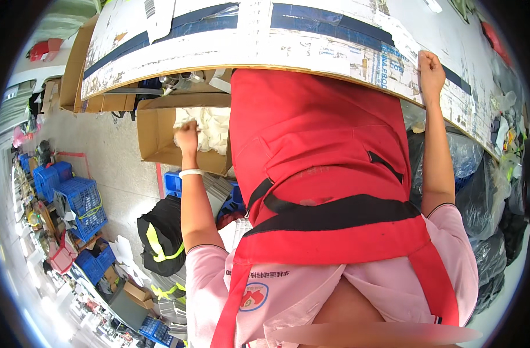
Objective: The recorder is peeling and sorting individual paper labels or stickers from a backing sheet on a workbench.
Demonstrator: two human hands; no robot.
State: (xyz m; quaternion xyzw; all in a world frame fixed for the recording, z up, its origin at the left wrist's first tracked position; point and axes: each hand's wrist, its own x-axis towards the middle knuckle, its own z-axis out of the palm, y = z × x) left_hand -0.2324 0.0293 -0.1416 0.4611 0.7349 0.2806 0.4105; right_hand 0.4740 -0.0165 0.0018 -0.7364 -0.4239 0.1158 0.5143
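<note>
My left hand [188,137] is over an open cardboard box [155,136] on my left, its fingers curled in. Pale cream, soft-looking pieces [210,130] fill the box, and whether one of them is between those fingers is too small to make out. My right hand [431,72] rests at the near edge of a table covered with white printed cardboard [328,55]. Its fingers are bent together, and anything inside them is hidden.
A red apron [323,127] covers my lap, close under the table edge. Blue crates [79,206] and a black bag with a yellow-green strip [160,235] stand on the floor at left. Clear plastic bags [479,203] are piled at right.
</note>
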